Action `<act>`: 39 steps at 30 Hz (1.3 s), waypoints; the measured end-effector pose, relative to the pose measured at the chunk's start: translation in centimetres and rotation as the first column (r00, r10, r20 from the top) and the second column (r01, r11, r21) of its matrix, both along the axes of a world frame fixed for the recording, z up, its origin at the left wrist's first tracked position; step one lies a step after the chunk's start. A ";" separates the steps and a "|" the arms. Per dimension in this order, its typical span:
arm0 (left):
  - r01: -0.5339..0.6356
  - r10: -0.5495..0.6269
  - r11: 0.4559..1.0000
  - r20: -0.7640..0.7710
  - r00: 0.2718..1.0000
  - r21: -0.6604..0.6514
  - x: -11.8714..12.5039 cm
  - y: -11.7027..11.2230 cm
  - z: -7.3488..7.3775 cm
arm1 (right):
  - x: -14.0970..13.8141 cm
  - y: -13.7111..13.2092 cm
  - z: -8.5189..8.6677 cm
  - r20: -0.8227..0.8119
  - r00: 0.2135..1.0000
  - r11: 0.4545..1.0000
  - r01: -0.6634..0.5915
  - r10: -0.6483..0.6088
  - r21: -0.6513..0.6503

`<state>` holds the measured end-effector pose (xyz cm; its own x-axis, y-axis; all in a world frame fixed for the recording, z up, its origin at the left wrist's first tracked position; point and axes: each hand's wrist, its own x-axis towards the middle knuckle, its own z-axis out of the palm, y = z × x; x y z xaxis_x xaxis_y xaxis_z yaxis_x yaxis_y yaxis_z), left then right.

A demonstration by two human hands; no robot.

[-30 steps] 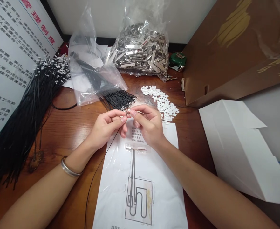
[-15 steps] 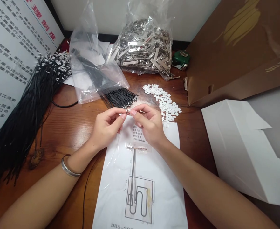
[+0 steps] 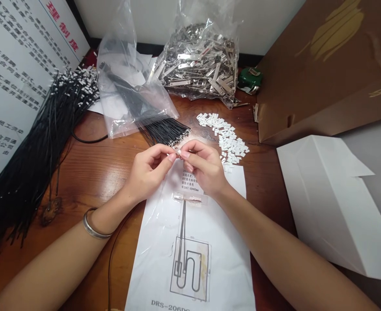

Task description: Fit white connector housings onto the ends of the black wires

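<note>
My left hand (image 3: 149,170) is closed in a pinch, with thumb and forefinger at the end of a thin black wire (image 3: 110,263) that trails under my left wrist to the near edge of view. Fingertip to fingertip with it, my right hand (image 3: 206,166) pinches a small white connector housing (image 3: 179,152). The wire's tip is mostly hidden by the fingers. Both hands hover above the top of a printed drawing sheet (image 3: 222,233). Just beyond them lies a bundle of black wires (image 3: 164,129) with metal terminal ends, partly inside a clear plastic bag (image 3: 122,116).
Loose white housings (image 3: 232,144) are piled right of my hands. A clear bag of metal strips (image 3: 200,65) stands behind, beside a green tape measure (image 3: 250,80). Wires with white ends (image 3: 31,142) heap at left. A brown box (image 3: 323,77) and folded white card (image 3: 326,194) flank the right.
My hands stay pinched together, shifted very slightly. The white housing shows more clearly between the fingertips. The trailing wire has swung a little left, and the whole view has shifted slightly.
</note>
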<state>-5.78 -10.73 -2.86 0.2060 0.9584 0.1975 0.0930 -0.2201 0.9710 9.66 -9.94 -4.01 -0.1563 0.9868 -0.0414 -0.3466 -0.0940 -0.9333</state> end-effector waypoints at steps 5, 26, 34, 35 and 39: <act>-0.015 0.015 0.999 -0.010 1.000 0.034 0.0 0.0 -0.2 | 0.0 -0.1 0.0 -0.002 1.000 1.000 0.007 -0.008 -0.008; 0.058 -0.057 0.992 0.015 0.998 -0.108 0.0 -0.2 -0.2 | -0.1 -0.3 -0.2 0.055 0.998 1.000 0.029 -0.029 0.005; 0.067 -0.067 0.994 -0.006 0.998 -0.082 0.0 -0.3 -0.1 | 0.0 -0.3 -0.1 0.071 0.997 0.999 0.031 -0.033 0.021; 0.067 -0.067 0.994 -0.005 0.998 -0.084 0.0 -0.3 -0.1 | 0.0 -0.3 -0.1 0.076 0.997 0.999 0.027 -0.028 0.022; 0.064 -0.063 0.994 0.004 0.998 -0.091 0.0 -0.2 0.0 | 0.0 -0.3 -0.2 0.067 0.998 1.000 0.012 -0.014 0.028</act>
